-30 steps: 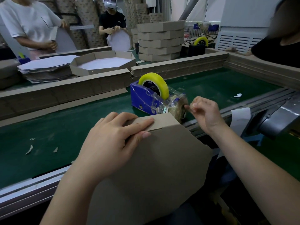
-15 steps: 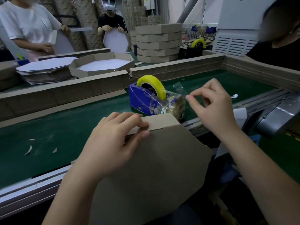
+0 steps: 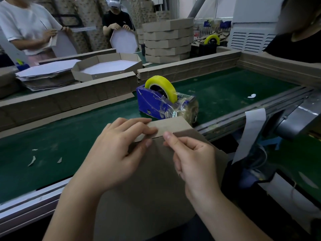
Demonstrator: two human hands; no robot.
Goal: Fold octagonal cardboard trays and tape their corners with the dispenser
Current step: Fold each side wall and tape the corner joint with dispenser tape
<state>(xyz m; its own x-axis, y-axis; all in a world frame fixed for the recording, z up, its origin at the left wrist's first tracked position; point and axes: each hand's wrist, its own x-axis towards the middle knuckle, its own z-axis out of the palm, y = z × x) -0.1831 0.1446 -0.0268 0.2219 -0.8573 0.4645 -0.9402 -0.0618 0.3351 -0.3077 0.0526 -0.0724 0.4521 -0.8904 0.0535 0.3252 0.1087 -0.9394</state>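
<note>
A brown cardboard tray (image 3: 156, 180) stands tilted against me at the near edge of the belt, its outer face toward me. My left hand (image 3: 112, 153) grips the tray's top corner, fingers over the folded flaps and thumb on the face. My right hand (image 3: 194, 160) has its fingers curled and its thumb tip at the corner seam, where it pinches a barely visible strip of clear tape. Just behind the tray sits the blue tape dispenser (image 3: 156, 103) with its yellow tape roll (image 3: 171, 87).
The green conveyor belt (image 3: 69, 136) carries paper scraps (image 3: 32, 160) and a small white object (image 3: 251, 96). Low cardboard walls (image 3: 69, 100) border it. Beyond lie a folded tray (image 3: 107, 68), flat blanks (image 3: 46, 70), stacked trays (image 3: 166, 39) and another dispenser (image 3: 211, 42). People work across.
My right hand pulled a strip of tape off the dispenser, lifted it, then came down and left to the tray's corner. My left hand stayed on the corner.
</note>
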